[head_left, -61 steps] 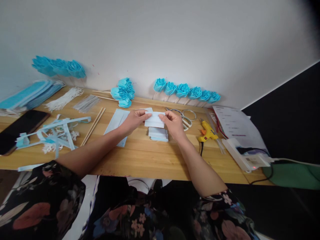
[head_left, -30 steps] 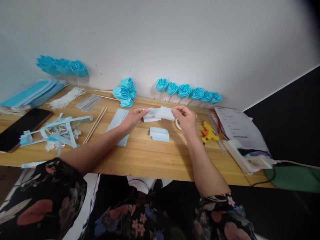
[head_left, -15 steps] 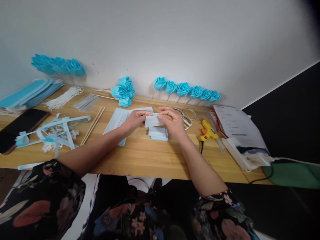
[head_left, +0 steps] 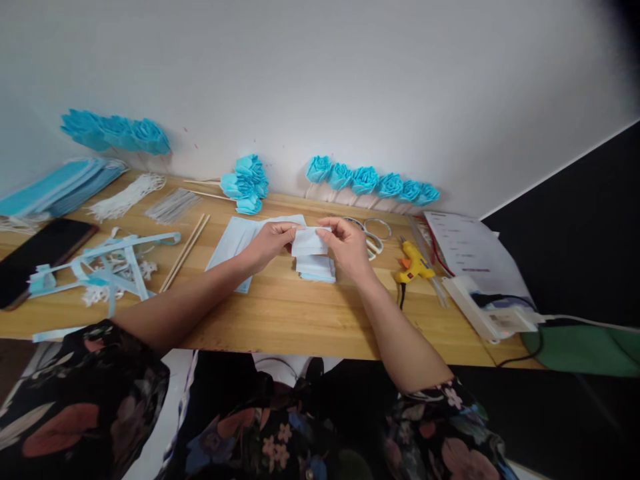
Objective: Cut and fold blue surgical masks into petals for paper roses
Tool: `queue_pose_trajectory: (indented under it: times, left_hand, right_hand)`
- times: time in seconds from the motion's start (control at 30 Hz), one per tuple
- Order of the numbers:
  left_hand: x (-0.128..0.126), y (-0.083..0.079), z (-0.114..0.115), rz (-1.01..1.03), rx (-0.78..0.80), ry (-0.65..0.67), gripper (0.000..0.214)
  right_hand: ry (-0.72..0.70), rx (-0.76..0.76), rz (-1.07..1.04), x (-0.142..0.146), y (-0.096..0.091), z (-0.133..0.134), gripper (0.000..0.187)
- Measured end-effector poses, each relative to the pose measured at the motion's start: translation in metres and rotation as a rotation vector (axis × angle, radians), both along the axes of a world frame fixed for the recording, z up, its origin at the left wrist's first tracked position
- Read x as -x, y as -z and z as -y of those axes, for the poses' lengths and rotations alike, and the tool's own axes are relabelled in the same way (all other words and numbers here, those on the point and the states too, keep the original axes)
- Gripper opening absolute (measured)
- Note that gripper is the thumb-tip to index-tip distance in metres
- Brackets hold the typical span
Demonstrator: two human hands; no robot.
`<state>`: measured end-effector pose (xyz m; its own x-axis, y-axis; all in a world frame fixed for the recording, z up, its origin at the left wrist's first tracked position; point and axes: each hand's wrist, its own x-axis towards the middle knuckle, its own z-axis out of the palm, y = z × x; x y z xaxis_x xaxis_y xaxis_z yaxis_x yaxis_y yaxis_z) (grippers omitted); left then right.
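Fingers of both hands are clamped on a small pale folded piece. The left hand pinches its left end and the right hand its right end. The piece is held just above a short stack of like pieces at the middle of the counter.

Beside the left hand lies a flat blue sheet. Toward the left edge are blue trimmings, wooden sticks and a phone. Right of the hands lie scissors and a yellow glue gun.

Along the far edge a row of blue flowers leans on the wall, with a bunch on sticks and more flowers to the left.

Judging from this, much is made. The cut pieces are not yet shaped, and a pile of whole masks at the far left corner looks untouched.
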<state>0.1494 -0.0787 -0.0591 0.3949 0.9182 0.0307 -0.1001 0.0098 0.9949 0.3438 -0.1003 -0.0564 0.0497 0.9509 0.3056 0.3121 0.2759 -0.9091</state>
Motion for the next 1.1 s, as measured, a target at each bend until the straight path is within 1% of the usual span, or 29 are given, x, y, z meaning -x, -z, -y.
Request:
queue_pose_trajectory:
  times: [0.07, 0.13, 0.3, 0.47, 0.6, 0.7, 0.83, 0.9, 1.0, 1.03, 1.1]
  left_hand:
    - [-0.001, 0.001, 0.0, 0.035, 0.004, 0.014, 0.053]
    - [-0.001, 0.0, 0.0, 0.045, -0.009, 0.023, 0.057]
    - [0.0, 0.0, 0.0, -0.086, -0.097, -0.001, 0.043]
    - [0.001, 0.002, -0.002, -0.125, -0.134, -0.042, 0.04]
    - [0.001, 0.003, -0.002, -0.136, -0.17, -0.056, 0.037]
    - [0.001, 0.001, 0.0, -0.136, -0.167, -0.072, 0.033]
    - [0.0, -0.002, 0.002, -0.141, -0.17, -0.063, 0.032]
    - [0.001, -0.002, 0.002, -0.157, -0.192, -0.026, 0.03]
    - [0.001, -0.001, 0.002, -0.258, -0.28, 0.048, 0.026]
    - [0.002, -0.002, 0.003, -0.315, -0.341, 0.063, 0.025]
    - [0.002, -0.002, 0.006, -0.428, -0.535, 0.097, 0.024]
  right_hand:
    - [0.012, 0.004, -0.004, 0.0, -0.001, 0.0, 0.03]
    - [0.024, 0.0, -0.004, 0.001, -0.003, 0.001, 0.028]
    - [0.035, -0.003, 0.021, 0.003, -0.006, 0.004, 0.024]
    - [0.007, 0.002, 0.055, 0.0, -0.006, 0.003, 0.027]
    - [-0.03, -0.065, 0.165, -0.002, -0.01, 0.005, 0.019]
    - [-0.043, -0.132, 0.264, -0.001, -0.012, 0.007, 0.014]
    - [0.001, -0.188, 0.36, 0.0, -0.013, 0.009, 0.015]
    - [0.041, -0.206, 0.381, -0.004, -0.016, 0.009, 0.016]
    - [0.138, -0.234, 0.313, -0.018, -0.023, 0.005, 0.018]
    - [0.164, -0.235, 0.274, -0.024, -0.025, 0.003, 0.018]
    - [0.187, -0.217, 0.201, -0.037, -0.028, -0.001, 0.02]
